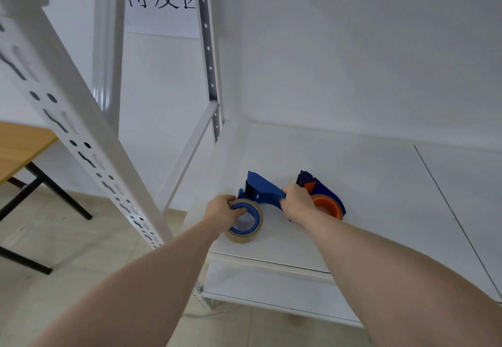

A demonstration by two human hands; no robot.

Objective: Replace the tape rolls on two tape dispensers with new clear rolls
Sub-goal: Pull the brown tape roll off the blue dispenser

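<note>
Two tape dispensers lie on a white shelf [380,197]. The nearer blue dispenser [262,193] carries a tan tape roll [245,233] on a blue hub. My left hand [221,210] grips that roll, fingers hooked into the hub. My right hand [297,202] holds the blue dispenser's handle end. Behind my right hand lies a dark blue dispenser [322,190] with an orange hub [327,206]; my hand hides part of it. No clear rolls are in view.
A white perforated rack upright [81,140] crosses the left foreground, and another upright [209,55] stands at the shelf's back left corner. A lower shelf [271,289] sits beneath. A wooden table with black legs [21,148] stands at left on the tiled floor.
</note>
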